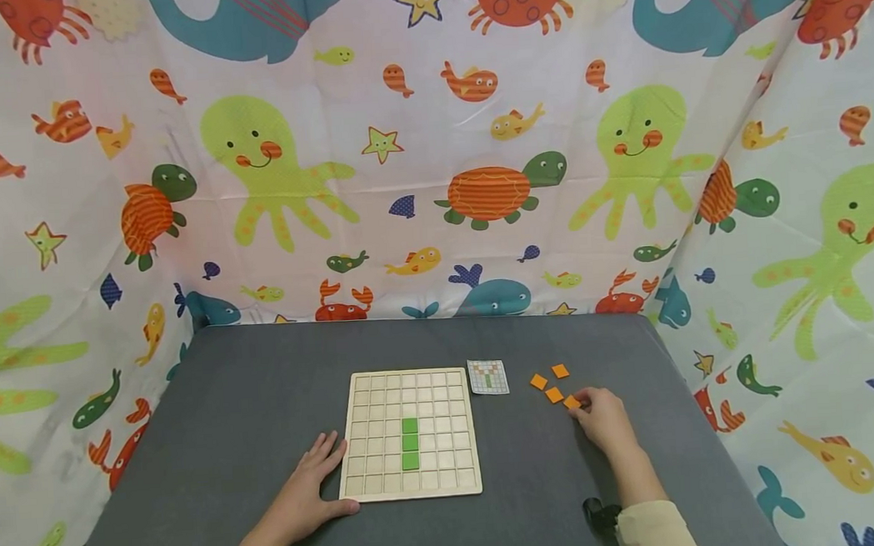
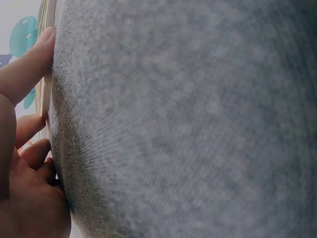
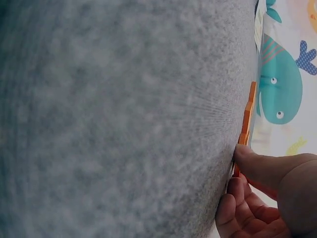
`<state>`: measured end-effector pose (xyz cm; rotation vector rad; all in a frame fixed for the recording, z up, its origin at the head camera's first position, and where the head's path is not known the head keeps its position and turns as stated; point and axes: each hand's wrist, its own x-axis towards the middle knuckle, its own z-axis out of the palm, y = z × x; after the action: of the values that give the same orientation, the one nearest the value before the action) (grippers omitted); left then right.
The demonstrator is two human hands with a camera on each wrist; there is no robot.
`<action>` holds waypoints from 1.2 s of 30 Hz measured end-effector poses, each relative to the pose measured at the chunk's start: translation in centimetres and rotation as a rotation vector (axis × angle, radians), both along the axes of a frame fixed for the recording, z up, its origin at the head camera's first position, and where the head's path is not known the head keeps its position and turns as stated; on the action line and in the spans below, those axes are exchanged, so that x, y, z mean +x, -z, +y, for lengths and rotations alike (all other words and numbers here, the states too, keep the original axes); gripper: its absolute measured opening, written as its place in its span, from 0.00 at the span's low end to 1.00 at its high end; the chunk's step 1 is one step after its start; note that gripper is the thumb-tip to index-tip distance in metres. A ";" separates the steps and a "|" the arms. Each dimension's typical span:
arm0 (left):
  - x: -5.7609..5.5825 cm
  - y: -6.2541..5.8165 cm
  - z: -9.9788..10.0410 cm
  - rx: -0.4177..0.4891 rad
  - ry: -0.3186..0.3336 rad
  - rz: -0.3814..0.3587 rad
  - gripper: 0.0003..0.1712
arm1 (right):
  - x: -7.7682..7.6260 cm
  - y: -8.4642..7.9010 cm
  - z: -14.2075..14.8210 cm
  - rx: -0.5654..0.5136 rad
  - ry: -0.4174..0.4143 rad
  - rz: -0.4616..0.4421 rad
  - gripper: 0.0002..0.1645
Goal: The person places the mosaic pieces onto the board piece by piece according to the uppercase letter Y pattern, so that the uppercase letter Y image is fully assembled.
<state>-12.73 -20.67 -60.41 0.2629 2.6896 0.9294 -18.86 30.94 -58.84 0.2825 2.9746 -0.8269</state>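
A pale wooden grid board [image 1: 376, 448] lies on the table, with three green square tiles [image 1: 411, 460] stacked in one column near its middle. My left hand [image 1: 311, 491] rests at the board's near left corner, thumb on the front edge and fingers spread against the left side. In the left wrist view the thumb [image 2: 29, 64] touches the board's edge. To the right, my right hand [image 1: 607, 421] pinches an orange square tile [image 1: 571, 402] between thumb and fingertips, low at the tabletop. Several more orange tiles [image 1: 554, 394] lie just beyond it.
A small printed pattern card [image 1: 488, 377] lies beside the board's far right corner. The grey cloth-covered table [image 1: 278, 374] ends at a curtain [image 1: 436, 256] printed with sea animals. A dark object [image 1: 600, 513] sits by the right wrist.
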 end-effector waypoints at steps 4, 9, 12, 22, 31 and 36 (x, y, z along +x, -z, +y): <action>0.0 -0.1 0.0 -0.003 -0.002 -0.008 0.64 | 0.1 -0.2 0.0 0.007 -0.015 0.009 0.16; 0.1 -0.2 0.1 -0.006 -0.007 -0.006 0.63 | 0.4 -1.0 -0.6 0.014 -0.016 0.039 0.16; 0.1 -0.2 0.1 -0.004 -0.008 -0.009 0.63 | 0.4 -1.7 -1.1 0.015 -0.030 0.064 0.16; 0.1 -0.1 0.0 0.005 -0.008 -0.008 0.64 | -0.2 -3.7 -3.5 -0.009 -0.128 0.115 0.16; 0.1 0.0 0.0 -0.010 -0.013 -0.015 0.64 | -0.6 -4.5 -6.0 0.004 -0.214 0.179 0.17; 0.1 -0.3 0.1 -0.009 -0.016 -0.015 0.64 | -0.6 -4.5 -7.1 -0.004 -0.221 0.174 0.16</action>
<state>-12.64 -20.58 -60.13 0.2321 2.6852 0.9202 -19.49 23.87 -54.31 -0.1241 3.0848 -0.8717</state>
